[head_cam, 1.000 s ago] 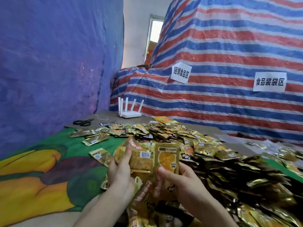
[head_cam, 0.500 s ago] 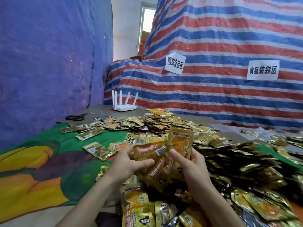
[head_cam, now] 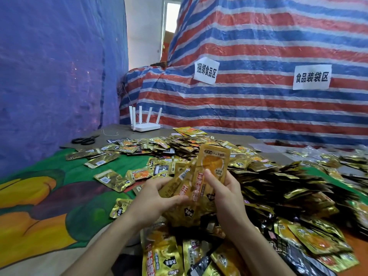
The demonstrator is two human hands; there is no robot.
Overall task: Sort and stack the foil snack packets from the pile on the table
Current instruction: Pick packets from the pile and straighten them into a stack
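Head view: I see the pile of foil packets [head_cam: 258,176] spread across the desk [head_cam: 117,129], far too many for me to count, running from the far edge to beneath the wrists. Above its near edge, one fanned bunch of packets [head_cam: 199,196] sits between two hands. The left hand [head_cam: 157,198] grips its lower left and the right hand [head_cam: 227,196] clasps its right edge, thumb on the front. Behind lie one router [head_cam: 145,126] and one pair of scissors [head_cam: 85,140].

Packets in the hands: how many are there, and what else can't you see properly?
1. Held packets, head view: count unclear; they overlap, and the left hand and right hand cover their lower parts.
2. Bottom packets, head view: cut off by the lower edge.
3. Scissors, head view: too small and far to see the blades.
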